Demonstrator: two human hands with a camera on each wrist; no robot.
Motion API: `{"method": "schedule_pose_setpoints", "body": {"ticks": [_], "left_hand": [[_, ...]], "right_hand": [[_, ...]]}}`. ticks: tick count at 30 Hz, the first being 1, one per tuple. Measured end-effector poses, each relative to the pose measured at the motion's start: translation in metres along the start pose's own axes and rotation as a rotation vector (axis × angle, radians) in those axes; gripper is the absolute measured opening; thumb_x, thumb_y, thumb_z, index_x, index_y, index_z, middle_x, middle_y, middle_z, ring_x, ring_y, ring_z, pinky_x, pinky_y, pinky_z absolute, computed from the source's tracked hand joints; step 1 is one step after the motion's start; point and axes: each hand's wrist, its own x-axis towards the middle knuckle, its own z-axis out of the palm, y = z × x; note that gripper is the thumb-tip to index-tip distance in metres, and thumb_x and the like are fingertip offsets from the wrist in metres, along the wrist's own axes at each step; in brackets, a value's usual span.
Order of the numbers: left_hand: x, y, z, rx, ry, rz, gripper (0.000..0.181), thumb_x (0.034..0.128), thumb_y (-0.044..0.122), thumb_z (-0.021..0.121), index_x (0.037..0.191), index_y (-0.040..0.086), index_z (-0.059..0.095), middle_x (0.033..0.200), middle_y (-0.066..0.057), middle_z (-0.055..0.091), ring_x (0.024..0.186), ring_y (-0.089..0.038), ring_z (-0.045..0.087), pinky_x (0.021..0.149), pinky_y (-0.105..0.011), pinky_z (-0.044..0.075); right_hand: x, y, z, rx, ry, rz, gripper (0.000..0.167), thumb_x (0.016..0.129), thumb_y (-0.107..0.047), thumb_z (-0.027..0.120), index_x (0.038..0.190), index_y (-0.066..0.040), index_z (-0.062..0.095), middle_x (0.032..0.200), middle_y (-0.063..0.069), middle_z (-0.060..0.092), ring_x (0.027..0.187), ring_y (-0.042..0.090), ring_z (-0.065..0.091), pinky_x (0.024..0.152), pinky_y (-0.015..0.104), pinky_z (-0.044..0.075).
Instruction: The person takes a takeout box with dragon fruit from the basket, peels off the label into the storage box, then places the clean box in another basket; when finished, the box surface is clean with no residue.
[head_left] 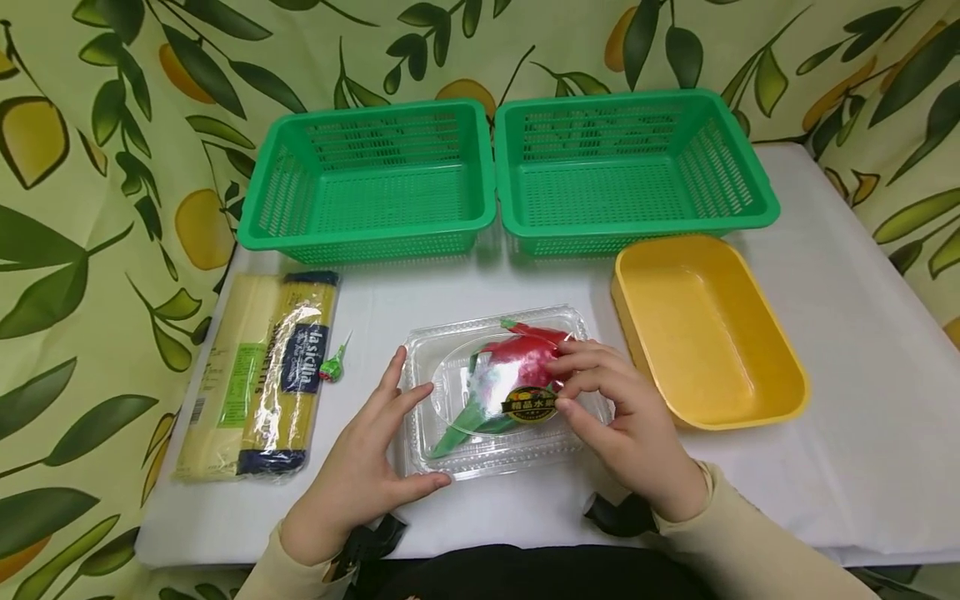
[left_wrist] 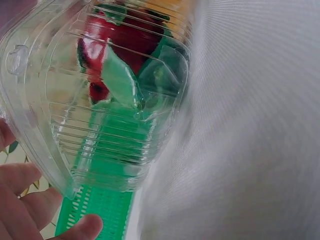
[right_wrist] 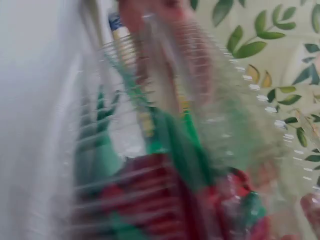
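A clear plastic box (head_left: 442, 367) with a closed lid and a dark oval label lies on the white table in the head view. Inside is a red and green dragon fruit (head_left: 517, 371). My left hand (head_left: 360, 462) is at the box's left side, fingers spread. My right hand (head_left: 626, 425) rests its fingertips on the lid's right part, near the label. In the left wrist view the box (left_wrist: 115, 145) stands close beside the left fingers (left_wrist: 37, 207). The right wrist view is blurred and shows the box wall (right_wrist: 240, 125) with the fruit (right_wrist: 150, 195) behind it.
Two green baskets (head_left: 367, 242) (head_left: 637, 221) stand side by side at the back. A yellow tub (head_left: 705, 333) is right of the box. Packs of noodles (head_left: 232, 375) and spaghetti (head_left: 300, 417) lie at the left, with a small green-wrapped lollipop (head_left: 332, 365) beside them.
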Motion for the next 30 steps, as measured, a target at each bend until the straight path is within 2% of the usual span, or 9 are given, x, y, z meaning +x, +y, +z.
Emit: {"method": "schedule_pose_setpoints", "body": {"ticks": [3, 7, 9, 12, 17, 21, 25, 30], "left_hand": [[-0.002, 0.000, 0.000, 0.000, 0.004, -0.006, 0.101, 0.0776, 0.054, 0.099, 0.157, 0.007, 0.056, 0.184, -0.022, 0.018, 0.143, -0.057, 0.057, 0.106, -0.073, 0.054], [-0.002, 0.000, 0.000, 0.002, 0.008, -0.011, 0.102, 0.0756, 0.051, 0.101, 0.156, 0.007, 0.057, 0.184, -0.022, 0.018, 0.143, -0.056, 0.058, 0.105, -0.074, 0.054], [-0.002, 0.000, 0.000, -0.001, 0.009, -0.009, 0.102, 0.0758, 0.052, 0.101, 0.156, 0.007, 0.057, 0.184, -0.021, 0.018, 0.144, -0.055, 0.058, 0.106, -0.074, 0.054], [-0.001, -0.001, 0.000, -0.007, 0.011, -0.004, 0.101, 0.0771, 0.054, 0.100, 0.156, 0.007, 0.057, 0.184, -0.021, 0.019, 0.144, -0.056, 0.057, 0.106, -0.074, 0.053], [0.000, -0.002, 0.001, -0.012, 0.011, 0.004, 0.101, 0.0780, 0.055, 0.099, 0.156, 0.007, 0.057, 0.184, -0.021, 0.018, 0.145, -0.056, 0.056, 0.106, -0.074, 0.053], [0.000, -0.002, 0.001, -0.008, 0.009, 0.006, 0.101, 0.0779, 0.056, 0.099, 0.156, 0.007, 0.057, 0.184, -0.021, 0.019, 0.144, -0.054, 0.058, 0.106, -0.073, 0.054], [0.000, -0.002, 0.001, -0.007, 0.005, -0.002, 0.101, 0.0771, 0.054, 0.100, 0.156, 0.008, 0.057, 0.184, -0.021, 0.019, 0.144, -0.052, 0.059, 0.106, -0.073, 0.054], [0.000, -0.002, 0.001, -0.011, 0.001, -0.017, 0.101, 0.0748, 0.051, 0.102, 0.156, 0.008, 0.058, 0.184, -0.019, 0.018, 0.149, -0.052, 0.054, 0.109, -0.074, 0.051]], "right_hand": [[0.002, -0.006, -0.006, 0.118, 0.031, 0.067, 0.031, 0.088, 0.024, 0.070, 0.095, -0.006, 0.073, 0.125, 0.007, 0.078, 0.137, 0.019, 0.064, 0.122, 0.027, 0.046], [0.005, -0.011, -0.019, 0.338, 0.090, 0.150, 0.029, 0.095, 0.027, 0.059, 0.098, 0.001, 0.072, 0.128, 0.006, 0.078, 0.137, 0.024, 0.065, 0.121, 0.029, 0.048], [0.007, -0.011, -0.029, 0.434, 0.138, 0.180, 0.029, 0.098, 0.027, 0.055, 0.100, 0.004, 0.072, 0.129, 0.010, 0.077, 0.134, 0.027, 0.066, 0.116, 0.029, 0.053], [0.010, -0.008, -0.044, 0.550, 0.250, 0.199, 0.029, 0.101, 0.026, 0.050, 0.102, 0.007, 0.072, 0.126, 0.014, 0.077, 0.126, 0.028, 0.069, 0.107, 0.028, 0.059], [0.012, -0.005, -0.068, 0.574, 0.441, 0.244, 0.021, 0.103, 0.021, 0.054, 0.100, 0.010, 0.072, 0.115, 0.013, 0.077, 0.111, 0.026, 0.065, 0.099, 0.027, 0.058], [0.016, -0.002, -0.083, 0.596, 0.526, 0.281, 0.017, 0.104, 0.018, 0.057, 0.100, 0.012, 0.072, 0.109, 0.013, 0.073, 0.103, 0.026, 0.065, 0.094, 0.027, 0.061], [0.020, 0.004, -0.097, 0.605, 0.569, 0.312, 0.013, 0.105, 0.015, 0.060, 0.101, 0.013, 0.072, 0.103, 0.014, 0.073, 0.097, 0.027, 0.072, 0.093, 0.030, 0.064], [0.020, 0.015, -0.114, 0.559, 0.537, 0.426, 0.009, 0.106, 0.008, 0.065, 0.101, 0.009, 0.073, 0.104, 0.010, 0.074, 0.098, 0.024, 0.076, 0.091, 0.027, 0.064]]}}
